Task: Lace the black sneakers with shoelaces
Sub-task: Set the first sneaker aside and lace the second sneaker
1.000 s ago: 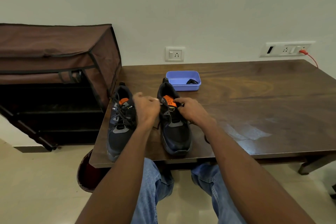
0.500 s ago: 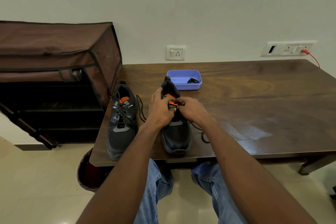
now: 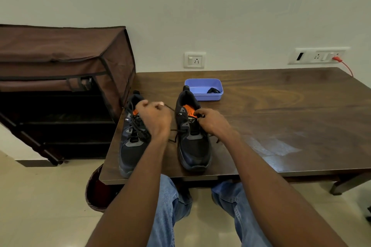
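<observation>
Left hand [image 3: 154, 118] curled tight on black shoelace [image 3: 170, 108], raised between both sneakers. Right hand [image 3: 212, 124] pinching lace at right sneaker [image 3: 193, 146] eyelets. Left sneaker [image 3: 131, 142] just beside, on surface [image 3: 281, 116].

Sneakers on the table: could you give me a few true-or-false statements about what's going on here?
1. Both sneakers stand on the wooden table. True.
2. The left hand rests flat on the table. False: it is raised, pinching a shoelace.
3. The right hand is at the right sneaker. True.
4. The blue tray is empty. False: a small dark item lies inside.
5. The left sneaker has no lace. False: it is laced.
</observation>
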`<state>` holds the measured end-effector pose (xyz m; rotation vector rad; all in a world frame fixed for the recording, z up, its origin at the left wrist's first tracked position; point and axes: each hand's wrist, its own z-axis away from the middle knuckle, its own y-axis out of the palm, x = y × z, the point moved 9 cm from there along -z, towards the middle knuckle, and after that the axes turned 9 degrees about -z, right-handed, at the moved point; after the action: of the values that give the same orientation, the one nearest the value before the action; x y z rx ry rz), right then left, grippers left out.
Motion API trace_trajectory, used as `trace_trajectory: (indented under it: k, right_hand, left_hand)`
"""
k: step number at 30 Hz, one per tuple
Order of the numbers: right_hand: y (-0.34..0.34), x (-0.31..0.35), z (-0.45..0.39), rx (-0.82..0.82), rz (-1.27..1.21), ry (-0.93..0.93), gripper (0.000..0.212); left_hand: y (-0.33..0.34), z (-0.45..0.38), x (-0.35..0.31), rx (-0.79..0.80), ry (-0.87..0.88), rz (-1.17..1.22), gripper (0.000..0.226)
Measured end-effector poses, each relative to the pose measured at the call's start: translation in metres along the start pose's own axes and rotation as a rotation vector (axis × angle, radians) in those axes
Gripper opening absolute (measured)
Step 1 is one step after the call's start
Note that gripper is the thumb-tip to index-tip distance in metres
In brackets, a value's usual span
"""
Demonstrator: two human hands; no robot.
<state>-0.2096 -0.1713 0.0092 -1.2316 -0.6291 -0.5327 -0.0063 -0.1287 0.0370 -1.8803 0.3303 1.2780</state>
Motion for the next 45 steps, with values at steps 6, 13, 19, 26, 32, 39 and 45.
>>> trace_trajectory:
  k: [6, 13, 19, 26, 32, 39, 45]
  right_hand:
    - [-0.001, 0.003, 0.003, -0.012, -0.007, -0.033, 0.034]
    - [-0.004, 0.0, 0.001, -0.018, -0.004, -0.044, 0.035]
    - [0.004, 0.0, -0.003, -0.001, 0.014, -0.041, 0.04]
    - [0.002, -0.006, -0.007, -0.017, -0.02, 0.008, 0.046]
    - [0.005, -0.003, -0.008, -0.013, 0.023, -0.02, 0.044]
    - [0.005, -0.003, -0.009, 0.001, 0.02, -0.029, 0.04]
    - [0.003, 0.0, -0.008, -0.007, 0.042, -0.046, 0.038]
  left_hand:
    - [0.015, 0.0, -0.002, 0.134, 0.18, -0.296, 0.027]
    - [0.077, 0.034, -0.02, 0.58, 0.465, -0.471, 0.037]
    - [0.092, 0.047, -0.011, 0.73, 0.511, -0.615, 0.024]
    - [0.006, 0.008, -0.019, 0.037, 0.155, -0.07, 0.009]
    - [-0.006, 0.002, -0.006, -0.054, 0.133, -0.267, 0.028]
    - [0.089, 0.053, -0.015, 0.76, 0.48, -0.576, 0.027]
    - [0.062, 0.024, -0.009, 0.543, 0.17, -0.247, 0.013]
